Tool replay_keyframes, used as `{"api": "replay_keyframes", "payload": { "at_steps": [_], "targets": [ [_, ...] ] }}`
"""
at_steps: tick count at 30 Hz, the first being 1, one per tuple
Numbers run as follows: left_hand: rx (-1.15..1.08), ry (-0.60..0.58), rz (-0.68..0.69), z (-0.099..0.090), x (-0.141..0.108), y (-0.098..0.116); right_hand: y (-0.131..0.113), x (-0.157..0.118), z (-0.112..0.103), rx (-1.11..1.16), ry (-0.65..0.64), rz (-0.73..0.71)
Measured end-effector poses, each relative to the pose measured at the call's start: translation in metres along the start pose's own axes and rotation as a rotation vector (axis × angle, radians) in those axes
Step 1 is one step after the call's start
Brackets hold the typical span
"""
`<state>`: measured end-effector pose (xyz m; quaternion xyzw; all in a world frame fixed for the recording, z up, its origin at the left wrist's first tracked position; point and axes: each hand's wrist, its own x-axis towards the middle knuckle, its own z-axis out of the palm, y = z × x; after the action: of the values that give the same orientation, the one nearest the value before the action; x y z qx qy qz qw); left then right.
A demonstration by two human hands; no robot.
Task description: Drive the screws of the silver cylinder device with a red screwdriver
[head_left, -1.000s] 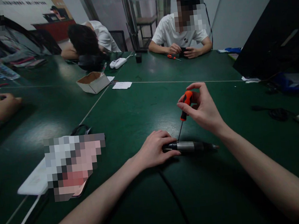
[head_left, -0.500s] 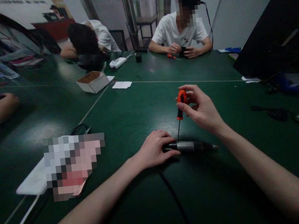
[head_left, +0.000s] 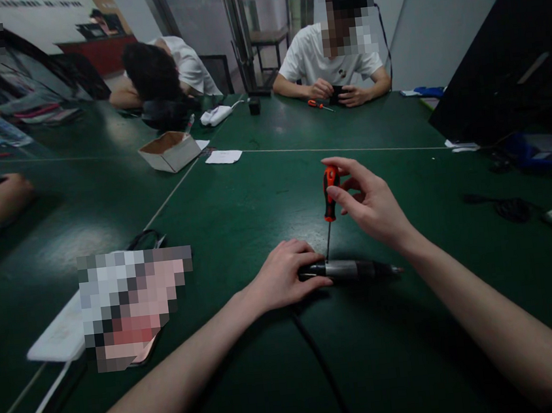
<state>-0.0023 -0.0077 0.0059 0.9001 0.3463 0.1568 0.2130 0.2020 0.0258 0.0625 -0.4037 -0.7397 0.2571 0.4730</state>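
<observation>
Tapering black-and-silver cylindrical tool (head_left: 349, 269)

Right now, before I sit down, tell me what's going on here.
Someone's left hand steadies the black end of a black-and-silver cylindrical handpiece on the green table. Their right hand holds an orange-and-black screwdriver nearly upright, its tip at the handpiece, by the edge of the silver band. Across the table, a co-worker in a white T-shirt holds a small dark object.

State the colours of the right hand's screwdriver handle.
The screwdriver handle is orange-red and black, seen in the head view.
</observation>
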Motion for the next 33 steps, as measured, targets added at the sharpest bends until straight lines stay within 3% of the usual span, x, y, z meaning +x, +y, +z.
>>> {"api": "replay_keyframes", "payload": {
  "at_steps": [4,10,25,33],
  "targets": [
    [0.001,-0.005,-0.003,-0.0002,0.0001,0.0001,-0.0023,0.0003,-0.0005,0.013,-0.009,0.003],
    [0.015,-0.009,-0.021,-0.0013,0.0001,0.0015,0.0002,0.0014,0.0014,0.095,0.113,0.056],
    [0.006,0.0,-0.014,0.0003,0.0,0.0006,-0.0011,0.0017,-0.0016,-0.009,0.012,0.002],
    [0.016,-0.023,-0.031,-0.0016,0.0003,0.0022,-0.0002,0.0008,0.0011,0.032,0.109,0.037]
  ]
}}
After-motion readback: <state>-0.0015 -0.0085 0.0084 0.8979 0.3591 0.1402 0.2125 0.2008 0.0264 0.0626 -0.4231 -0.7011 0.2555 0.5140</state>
